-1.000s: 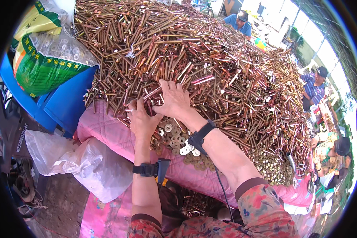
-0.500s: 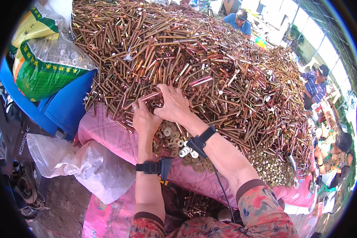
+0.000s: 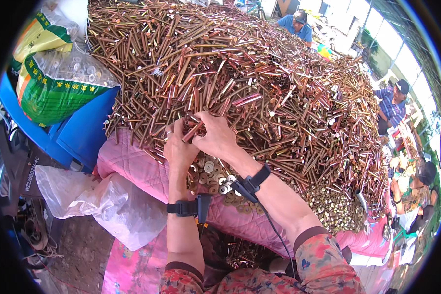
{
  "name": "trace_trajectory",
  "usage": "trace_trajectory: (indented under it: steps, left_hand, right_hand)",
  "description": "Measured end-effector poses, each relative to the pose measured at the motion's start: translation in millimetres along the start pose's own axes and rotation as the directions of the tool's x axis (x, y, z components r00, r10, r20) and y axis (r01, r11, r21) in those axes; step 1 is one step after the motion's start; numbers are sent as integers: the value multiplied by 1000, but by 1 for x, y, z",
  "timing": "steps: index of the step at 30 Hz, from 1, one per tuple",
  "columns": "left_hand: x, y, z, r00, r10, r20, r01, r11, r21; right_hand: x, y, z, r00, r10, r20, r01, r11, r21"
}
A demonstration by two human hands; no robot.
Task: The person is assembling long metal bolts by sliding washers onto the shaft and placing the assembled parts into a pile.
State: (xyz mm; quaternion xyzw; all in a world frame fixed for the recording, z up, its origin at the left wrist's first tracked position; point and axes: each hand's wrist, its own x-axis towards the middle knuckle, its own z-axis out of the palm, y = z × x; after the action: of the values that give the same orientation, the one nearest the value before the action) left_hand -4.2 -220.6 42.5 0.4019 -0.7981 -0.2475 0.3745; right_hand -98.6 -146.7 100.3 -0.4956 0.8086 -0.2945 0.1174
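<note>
The great heap of long thin brass- and copper-coloured metal tubes (image 3: 259,83) looks smooth and glossy, glinting in the light; the small round silvery and brassy metal rings (image 3: 211,172) below it shine too; the pink woven cloth sheet (image 3: 132,166) under the heap is matt and soft-looking; the crumpled clear plastic bag (image 3: 117,208) is glossy and wrinkled; the green-and-yellow woven plastic sack (image 3: 54,93) has a slight sheen; the blue plastic bin (image 3: 85,134) is smooth and dull; the black wrist straps (image 3: 183,208) look matt.
</note>
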Motion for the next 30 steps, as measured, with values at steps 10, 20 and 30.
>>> trace_trajectory:
  steps: [10,20,30]
  left_hand:
    - [7,-1,1,1000,16,11,-15,1000,-17]
    - [-2,38,9,983,185,18,-173,946,-274]
    - [-90,148,76,890,391,235,-230,829,-509]
  right_hand:
    - [6,1,12,999,-14,-42,13,1000,-10]
    - [-12,34,-10,976,-90,-197,168,891,421]
    - [-142,106,-94,918,267,-294,-12,757,653]
